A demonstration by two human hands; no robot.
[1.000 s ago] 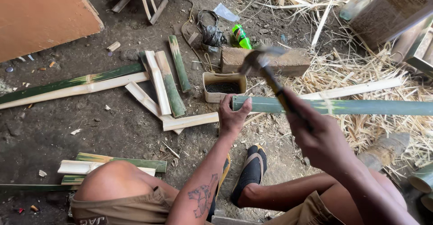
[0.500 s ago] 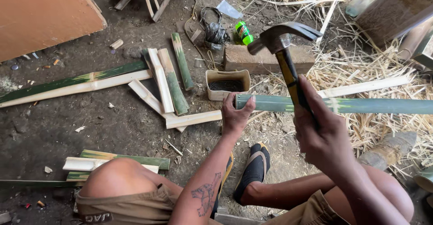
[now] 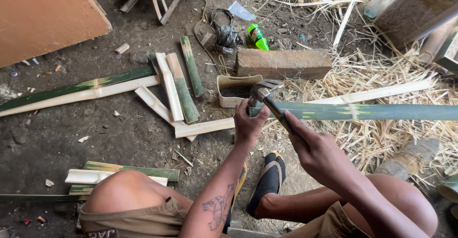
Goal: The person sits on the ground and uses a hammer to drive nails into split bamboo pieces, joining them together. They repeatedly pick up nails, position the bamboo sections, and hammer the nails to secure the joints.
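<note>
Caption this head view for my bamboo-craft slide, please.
Left hand steadies a green bamboo strip; right hand holds a hammer.

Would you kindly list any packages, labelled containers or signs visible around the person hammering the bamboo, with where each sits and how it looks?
Green plastic bottle: lying on the dirt behind the wooden block, with a red-and-yellow label.
Clear plastic wrapper: flat on the ground beyond the bottle, pale and crumpled.
Small tub: on the ground beside the hammer, rectangular, cream, dark contents.
Brown box: top right, tilted, printing too blurred to describe.

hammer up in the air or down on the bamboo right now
Down. The hammer head sits at the end of the green bamboo pole, right above the left hand gripping that end; the right hand holds its handle.
</note>
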